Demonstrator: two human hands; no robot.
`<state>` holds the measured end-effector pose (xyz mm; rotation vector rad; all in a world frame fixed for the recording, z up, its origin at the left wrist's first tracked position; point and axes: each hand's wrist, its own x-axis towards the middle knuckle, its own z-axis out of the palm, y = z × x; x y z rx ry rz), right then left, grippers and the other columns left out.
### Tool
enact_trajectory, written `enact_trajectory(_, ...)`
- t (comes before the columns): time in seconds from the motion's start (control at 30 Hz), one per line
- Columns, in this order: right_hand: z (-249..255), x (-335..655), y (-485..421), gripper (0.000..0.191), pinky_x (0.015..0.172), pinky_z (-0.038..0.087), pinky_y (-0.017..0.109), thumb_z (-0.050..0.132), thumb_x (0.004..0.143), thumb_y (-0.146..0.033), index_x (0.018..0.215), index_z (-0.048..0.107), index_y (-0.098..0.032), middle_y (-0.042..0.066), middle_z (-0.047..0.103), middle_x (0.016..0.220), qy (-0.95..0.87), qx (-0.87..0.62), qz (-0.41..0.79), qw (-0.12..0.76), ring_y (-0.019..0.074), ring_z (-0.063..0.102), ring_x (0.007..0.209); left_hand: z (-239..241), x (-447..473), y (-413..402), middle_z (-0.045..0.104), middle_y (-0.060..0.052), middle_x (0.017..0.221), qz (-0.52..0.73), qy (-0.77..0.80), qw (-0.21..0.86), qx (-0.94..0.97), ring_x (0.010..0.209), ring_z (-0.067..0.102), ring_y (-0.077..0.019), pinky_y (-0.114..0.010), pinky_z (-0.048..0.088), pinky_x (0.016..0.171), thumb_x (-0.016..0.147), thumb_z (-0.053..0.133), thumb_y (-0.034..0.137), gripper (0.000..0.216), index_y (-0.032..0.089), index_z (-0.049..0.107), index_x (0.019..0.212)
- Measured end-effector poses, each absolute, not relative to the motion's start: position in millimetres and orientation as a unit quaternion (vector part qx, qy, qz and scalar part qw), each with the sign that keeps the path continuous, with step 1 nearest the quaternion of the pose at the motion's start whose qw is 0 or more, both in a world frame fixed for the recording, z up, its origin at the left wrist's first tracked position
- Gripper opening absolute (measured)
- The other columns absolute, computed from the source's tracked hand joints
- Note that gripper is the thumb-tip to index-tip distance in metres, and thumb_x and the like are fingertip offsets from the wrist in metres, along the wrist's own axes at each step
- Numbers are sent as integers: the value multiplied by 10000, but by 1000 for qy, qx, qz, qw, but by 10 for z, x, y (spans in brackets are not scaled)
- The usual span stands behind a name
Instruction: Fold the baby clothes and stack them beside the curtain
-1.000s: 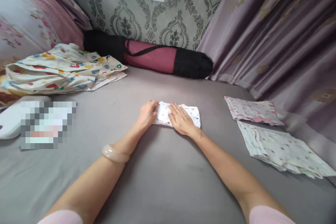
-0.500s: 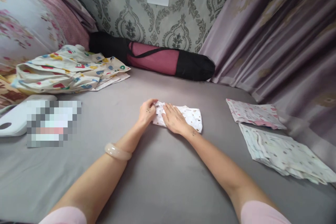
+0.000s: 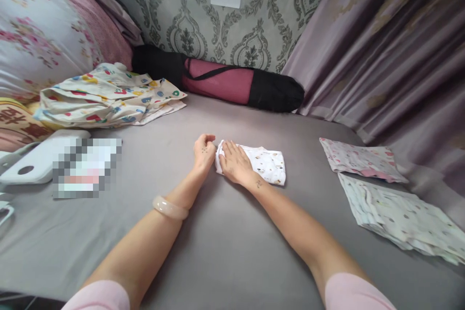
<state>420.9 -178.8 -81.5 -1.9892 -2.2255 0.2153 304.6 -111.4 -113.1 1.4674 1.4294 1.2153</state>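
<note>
A small folded white cloth (image 3: 269, 162) with a sparse dark and tan print lies on the grey sheet in front of me. My right hand (image 3: 234, 162) rests flat on its left half, fingers stretched out, pressing it down. Just off the cloth's left edge is my left hand (image 3: 204, 152), its fingers curled in and nothing visible in them. A pale bangle (image 3: 170, 207) circles my left forearm.
On the right lie a folded pink-print cloth (image 3: 363, 157) and a stack of pale printed cloths (image 3: 403, 218). A rolled bag (image 3: 218, 80) lies along the wall. To the left are a crumpled colourful-print cloth (image 3: 112, 97), a white plastic object (image 3: 47, 160) and a blurred-out item (image 3: 87, 167).
My left hand has come off the cloth's left end and curled. The right hand has slid left along the cloth, nearer that end. The view has shifted slightly.
</note>
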Motion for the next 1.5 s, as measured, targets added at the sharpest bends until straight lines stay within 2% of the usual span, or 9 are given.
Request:
enact_trajectory(0.2, -764, 4067, -1759, 618, 1221, 156, 428, 229, 1010, -334, 1518, 310, 10, 184, 259, 1609, -746, -657, 80, 67, 280, 191, 1505, -1071, 3035, -1134, 714, -100, 1042, 476, 563, 359, 572, 1030, 665, -195, -329, 502, 970, 754, 364, 132, 357, 155, 643, 976)
enact_trajectory(0.4, -876, 3868, -1752, 636, 1223, 155, 443, 342, 966, -309, 1535, 270, -34, 175, 225, 1622, -763, -633, 107, 75, 277, 138, 1516, -1022, 3044, -1171, 702, -84, 1028, 525, 548, 342, 554, 1038, 650, -209, -370, 487, 983, 826, 372, 170, 257, 181, 607, 928)
enact_trajectory(0.57, -758, 4027, -1820, 610, 1230, 170, 417, 276, 999, -321, 1534, 276, -26, 174, 243, 1618, -762, -615, 154, 133, 254, 175, 1510, -967, 3086, -1212, 705, -97, 1035, 523, 519, 322, 594, 1021, 653, -214, -385, 490, 969, 881, 387, 197, 252, 167, 619, 975)
enact_trajectory(0.67, -640, 4256, -1946, 596, 1233, 163, 424, 247, 1000, -281, 1517, 304, 10, 192, 242, 1614, -742, -639, 125, 156, 266, 175, 1509, -929, 3132, -1277, 703, -115, 1102, 511, 483, 273, 657, 1045, 654, -216, -379, 498, 960, 939, 386, 253, 280, 162, 623, 1058)
enact_trajectory(0.77, -607, 4520, -2103, 595, 1233, 162, 437, 262, 991, -265, 1515, 315, 12, 186, 237, 1615, -723, -670, 75, 149, 275, 175, 1508, -926, 3217, -1398, 687, -130, 1193, 459, 409, 189, 766, 1186, 611, -232, -394, 454, 1043, 963, 381, 246, 310, 160, 619, 1143)
enact_trajectory(0.9, -738, 4757, -2262, 589, 1236, 152, 436, 254, 995, -258, 1510, 330, 17, 180, 261, 1607, -726, -675, 22, 132, 270, 194, 1504, -993, 3349, -1591, 587, -153, 1391, 306, 343, 90, 883, 1404, 425, -271, -471, 305, 1178, 975, 355, 218, 403, 121, 563, 1306)
enact_trajectory(1.07, -990, 4800, -2307, 575, 1229, 184, 407, 249, 996, -254, 1491, 383, 6, 173, 339, 1575, -738, -664, 7, 118, 259, 276, 1480, -1108, 3419, -1649, 458, -164, 1509, 135, 375, 65, 915, 1432, 380, -289, -488, 274, 1194, 1007, 301, 280, 498, 77, 486, 1423)
enact_trajectory(1.37, -911, 4852, -2332, 592, 1232, 170, 415, 259, 994, -279, 1512, 343, -5, 167, 294, 1595, -715, -688, 10, 128, 245, 224, 1498, -1056, 3337, -1608, 417, -172, 1533, 141, 381, 27, 913, 1453, 342, -269, -474, 229, 1217, 1030, 216, 341, 561, 56, 447, 1454)
enact_trajectory(1.5, -914, 4918, -2345, 602, 1230, 176, 414, 249, 997, -302, 1500, 361, 10, 178, 315, 1583, -707, -699, 31, 102, 252, 245, 1491, -1035, 3319, -1590, 407, -189, 1533, 99, 403, 55, 908, 1452, 343, -281, -479, 239, 1215, 1023, 247, 390, 590, 40, 441, 1457)
